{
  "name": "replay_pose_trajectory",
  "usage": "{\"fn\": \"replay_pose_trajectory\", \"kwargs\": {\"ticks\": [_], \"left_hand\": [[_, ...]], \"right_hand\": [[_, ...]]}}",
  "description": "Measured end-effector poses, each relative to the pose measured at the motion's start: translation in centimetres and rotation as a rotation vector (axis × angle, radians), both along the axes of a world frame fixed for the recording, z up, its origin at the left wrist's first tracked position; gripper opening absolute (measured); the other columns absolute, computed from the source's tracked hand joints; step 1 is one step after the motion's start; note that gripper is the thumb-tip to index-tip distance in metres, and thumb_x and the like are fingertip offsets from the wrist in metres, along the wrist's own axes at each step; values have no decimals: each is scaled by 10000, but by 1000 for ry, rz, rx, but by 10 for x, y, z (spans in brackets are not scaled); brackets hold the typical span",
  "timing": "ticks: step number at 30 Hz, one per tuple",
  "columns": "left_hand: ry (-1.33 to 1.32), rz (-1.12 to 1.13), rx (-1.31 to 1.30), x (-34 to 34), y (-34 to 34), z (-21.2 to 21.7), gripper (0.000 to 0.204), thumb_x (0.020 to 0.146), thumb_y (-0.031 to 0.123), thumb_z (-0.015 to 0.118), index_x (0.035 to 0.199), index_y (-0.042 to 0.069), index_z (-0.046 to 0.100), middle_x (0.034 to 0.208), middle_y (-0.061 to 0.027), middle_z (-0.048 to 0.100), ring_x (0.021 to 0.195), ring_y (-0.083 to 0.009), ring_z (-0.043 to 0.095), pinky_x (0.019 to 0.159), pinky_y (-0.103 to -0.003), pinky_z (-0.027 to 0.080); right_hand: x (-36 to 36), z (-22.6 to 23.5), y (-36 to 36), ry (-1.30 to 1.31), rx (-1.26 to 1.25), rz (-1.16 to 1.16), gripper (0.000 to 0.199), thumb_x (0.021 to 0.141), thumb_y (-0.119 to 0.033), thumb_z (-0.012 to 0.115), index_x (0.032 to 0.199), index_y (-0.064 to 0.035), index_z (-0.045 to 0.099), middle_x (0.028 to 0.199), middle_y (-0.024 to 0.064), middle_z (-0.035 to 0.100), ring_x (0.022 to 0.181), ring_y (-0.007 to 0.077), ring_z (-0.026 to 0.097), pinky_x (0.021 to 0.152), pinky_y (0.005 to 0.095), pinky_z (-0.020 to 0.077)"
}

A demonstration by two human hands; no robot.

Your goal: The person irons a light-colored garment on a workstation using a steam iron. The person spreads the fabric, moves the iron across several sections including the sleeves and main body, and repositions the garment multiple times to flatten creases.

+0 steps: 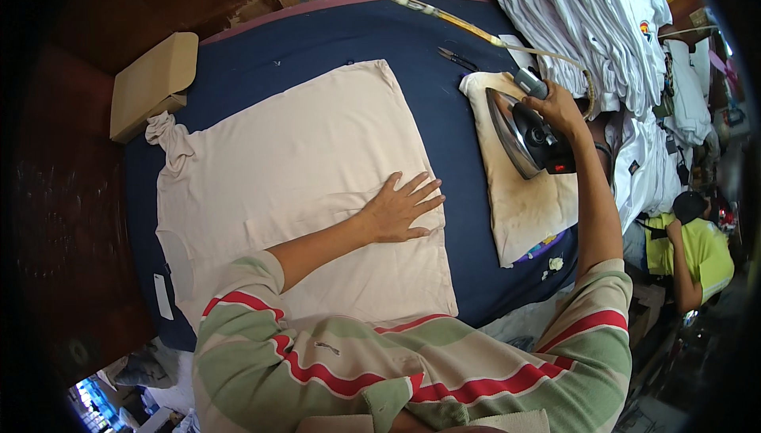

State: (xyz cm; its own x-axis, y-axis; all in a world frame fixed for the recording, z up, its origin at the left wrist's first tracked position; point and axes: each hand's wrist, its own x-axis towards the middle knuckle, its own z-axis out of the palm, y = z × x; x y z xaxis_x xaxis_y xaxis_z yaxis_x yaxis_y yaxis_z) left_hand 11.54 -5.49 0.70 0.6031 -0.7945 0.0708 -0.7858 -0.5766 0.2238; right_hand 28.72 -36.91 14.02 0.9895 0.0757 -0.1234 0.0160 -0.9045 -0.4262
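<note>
head view, left to right, with the shirt (269,156) as landmark: a brown box (154,88) stands just off its far left corner, and a white tag (162,297) lies close beside its neck edge. the shirt itself, pale beige, is spread over a blue cloth (428,45), one sleeve (168,140) bunched at its left end and the hem at its right. it looks light, thin and soft, likely to crease or slide easily; the hem corners or side seams seem the best places to pinch it, and a flat palm should steady it. the left hand (403,211) rests palm down on the shirt near the hem, fingers spread apart, gripping nothing. right of the shirt's far corner lie small snips (457,59), and right of the hem, apart from it, a scorched pad (519,219), probably soft but thick. above that pad, across from the shirt, the iron (533,136) is tilted, metal edge toward the shirt; whether it touches the pad i cannot tell. it is rigid, probably heavy and perhaps hot, so the handle is the sensible hold. the right hand (559,108) is clamped around that handle. beyond, farther right of the shirt, hangs a white pile (587,29).
</note>
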Motion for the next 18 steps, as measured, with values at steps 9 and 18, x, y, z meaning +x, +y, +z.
{"fn": "replay_pose_trajectory", "kwargs": {"ticks": [9, 18], "left_hand": [[5, 124, -131, 4, -11, 7, 658, 831, 541, 507, 1386, 214, 371, 1470, -55, 298, 1364, -233, 246, 1011, -591, 216], [-74, 1106, -41, 39, 235, -12, 544, 888, 322, 528, 1392, 198, 368, 1481, -48, 292, 1379, -251, 230, 1013, -571, 200]], "right_hand": [[-11, 17, 70, -117, -104, 239, 629, 695, -351, 720, 1145, 52, 547, 938, 262, 641, 866, 363, 643, 785, 397, 488], [15, 20, 276, -18, -147, 662, 576, 746, -504, 650, 1054, -18, 617, 910, 216, 655, 881, 358, 634, 788, 420, 493]]}}
